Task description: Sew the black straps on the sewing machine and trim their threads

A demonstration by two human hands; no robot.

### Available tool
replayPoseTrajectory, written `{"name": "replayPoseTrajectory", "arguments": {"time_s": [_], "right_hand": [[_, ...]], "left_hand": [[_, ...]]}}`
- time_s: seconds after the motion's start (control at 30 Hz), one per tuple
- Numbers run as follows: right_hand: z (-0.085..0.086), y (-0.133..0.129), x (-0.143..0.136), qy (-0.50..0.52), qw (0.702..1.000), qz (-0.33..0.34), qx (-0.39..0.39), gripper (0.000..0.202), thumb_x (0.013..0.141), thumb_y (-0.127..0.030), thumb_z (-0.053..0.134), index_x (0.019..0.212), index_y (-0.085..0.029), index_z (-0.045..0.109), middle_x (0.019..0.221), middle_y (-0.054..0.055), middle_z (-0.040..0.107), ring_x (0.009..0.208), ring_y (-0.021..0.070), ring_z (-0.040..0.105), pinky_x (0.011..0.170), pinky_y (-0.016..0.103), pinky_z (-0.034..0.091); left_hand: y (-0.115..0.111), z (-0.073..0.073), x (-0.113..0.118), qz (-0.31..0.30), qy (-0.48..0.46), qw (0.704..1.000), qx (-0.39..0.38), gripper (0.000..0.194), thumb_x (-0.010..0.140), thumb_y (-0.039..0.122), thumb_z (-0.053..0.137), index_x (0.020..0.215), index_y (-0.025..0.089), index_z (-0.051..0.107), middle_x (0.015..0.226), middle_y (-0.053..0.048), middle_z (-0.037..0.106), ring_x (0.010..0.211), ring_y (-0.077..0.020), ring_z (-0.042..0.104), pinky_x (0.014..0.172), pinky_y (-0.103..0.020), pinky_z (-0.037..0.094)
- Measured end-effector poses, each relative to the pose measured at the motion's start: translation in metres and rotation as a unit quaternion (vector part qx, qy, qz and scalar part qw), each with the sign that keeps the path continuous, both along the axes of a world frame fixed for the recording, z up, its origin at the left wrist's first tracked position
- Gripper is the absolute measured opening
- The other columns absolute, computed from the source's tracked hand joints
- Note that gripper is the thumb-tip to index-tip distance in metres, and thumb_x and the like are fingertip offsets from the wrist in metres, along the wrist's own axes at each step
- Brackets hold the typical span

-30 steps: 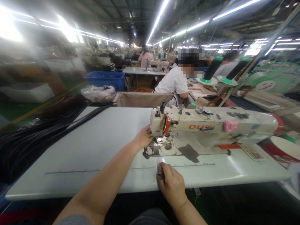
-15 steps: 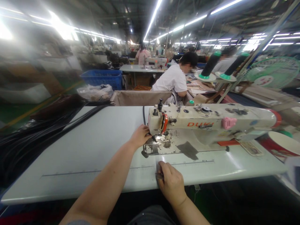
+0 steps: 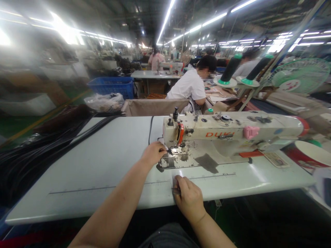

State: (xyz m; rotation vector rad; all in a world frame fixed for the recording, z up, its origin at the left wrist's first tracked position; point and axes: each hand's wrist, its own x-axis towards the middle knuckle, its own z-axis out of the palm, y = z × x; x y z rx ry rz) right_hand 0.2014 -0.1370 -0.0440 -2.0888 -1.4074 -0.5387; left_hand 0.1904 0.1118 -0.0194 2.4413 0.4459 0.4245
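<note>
My left hand (image 3: pixel 153 153) is closed in a pinch beside the needle area of the sewing machine (image 3: pixel 232 128). A narrow black strip (image 3: pixel 150 129) runs from the table's back edge down to this hand, and its end seems to be between my fingers, next to the presser foot. Closer to me, over the front part of the table, my right hand (image 3: pixel 190 198) is curled with thumb and fingers together. From it pokes a small metal tool (image 3: pixel 176 190), perhaps thread snips; most of it is hidden by the fingers.
Many long black strips (image 3: pixel 77 136) hang over the table's left side. A ruler scale (image 3: pixel 82 189) is marked along the front of the white table (image 3: pixel 103 162). Behind stand a fabric-lined bin (image 3: pixel 155 107), a blue crate (image 3: pixel 112 88) and a bent-over co-worker (image 3: pixel 184 84). Thread cones (image 3: pixel 230 70) rise at right.
The black strip behind my left hand has shifted left and now bows outward. My left hand has drawn slightly down and left from the presser foot; my right hand has barely moved.
</note>
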Motion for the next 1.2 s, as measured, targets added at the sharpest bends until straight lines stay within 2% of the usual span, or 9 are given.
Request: {"name": "replayPoseTrajectory", "arguments": {"time_s": [0.17,0.47,0.67,0.83,0.97,1.1,1.2], "right_hand": [[-0.002,0.000,0.000,0.005,1.000,-0.006,-0.006,0.022,0.095,-0.014,0.044,0.110,-0.014,0.060,0.076,0.003,0.061,0.067,0.0179,0.056,0.065,0.029,0.042],[-0.001,-0.001,0.000,0.010,1.000,-0.006,-0.009,0.022,0.095,-0.015,0.043,0.111,-0.014,0.059,0.077,0.003,0.061,0.068,0.0181,0.057,0.065,0.029,0.043],[0.003,0.000,0.001,0.033,0.999,-0.004,0.010,0.022,0.094,-0.015,0.043,0.108,-0.015,0.060,0.076,0.003,0.061,0.066,0.0179,0.057,0.064,0.029,0.043],[0.004,-0.001,0.003,0.081,0.996,0.002,0.032,0.021,0.093,-0.013,0.045,0.107,-0.016,0.060,0.079,0.003,0.063,0.069,0.0179,0.060,0.066,0.028,0.045],[0.008,-0.003,0.005,0.160,0.985,0.014,0.067,0.021,0.094,-0.013,0.045,0.107,-0.018,0.061,0.080,0.003,0.066,0.071,0.0171,0.063,0.067,0.026,0.048],[0.020,-0.004,0.008,0.267,0.959,0.036,0.093,0.019,0.101,-0.023,0.047,0.100,-0.020,0.065,0.085,0.003,0.071,0.076,0.0168,0.067,0.070,0.026,0.053],[0.035,-0.005,0.016,0.304,0.946,0.029,0.109,0.026,0.105,-0.032,0.047,0.096,-0.020,0.068,0.079,0.002,0.069,0.073,0.0171,0.066,0.065,0.025,0.053]], "left_hand": [[-0.018,-0.003,-0.009,0.041,0.010,0.999,-0.020,0.006,0.083,0.016,0.073,0.086,0.020,0.077,0.092,-0.002,0.069,0.080,-0.0149,0.066,0.077,-0.027,0.053],[-0.056,-0.007,-0.015,0.111,0.037,0.992,-0.050,0.013,0.085,0.014,0.067,0.095,0.019,0.075,0.103,-0.004,0.069,0.086,-0.0148,0.068,0.082,-0.026,0.056],[-0.073,-0.003,-0.015,0.122,0.055,0.989,-0.062,0.026,0.084,0.016,0.066,0.109,0.017,0.072,0.111,-0.009,0.068,0.093,-0.0185,0.070,0.084,-0.028,0.057],[-0.083,0.002,-0.019,0.100,0.083,0.991,-0.039,0.030,0.082,0.025,0.068,0.111,0.019,0.070,0.115,-0.012,0.067,0.091,-0.0219,0.070,0.087,-0.031,0.056],[-0.090,0.010,-0.025,0.076,0.115,0.990,-0.008,0.034,0.086,0.035,0.064,0.116,0.017,0.067,0.115,-0.014,0.066,0.096,-0.0261,0.070,0.089,-0.033,0.055],[-0.098,0.011,-0.033,0.042,0.131,0.990,0.026,0.034,0.090,0.026,0.055,0.121,0.014,0.064,0.117,-0.017,0.064,0.101,-0.0272,0.070,0.091,-0.033,0.055],[-0.101,0.006,-0.042,0.004,0.126,0.989,0.074,0.040,0.089,0.014,0.048,0.127,0.015,0.061,0.123,-0.018,0.064,0.095,-0.0239,0.072,0.085,-0.030,0.055]]}}
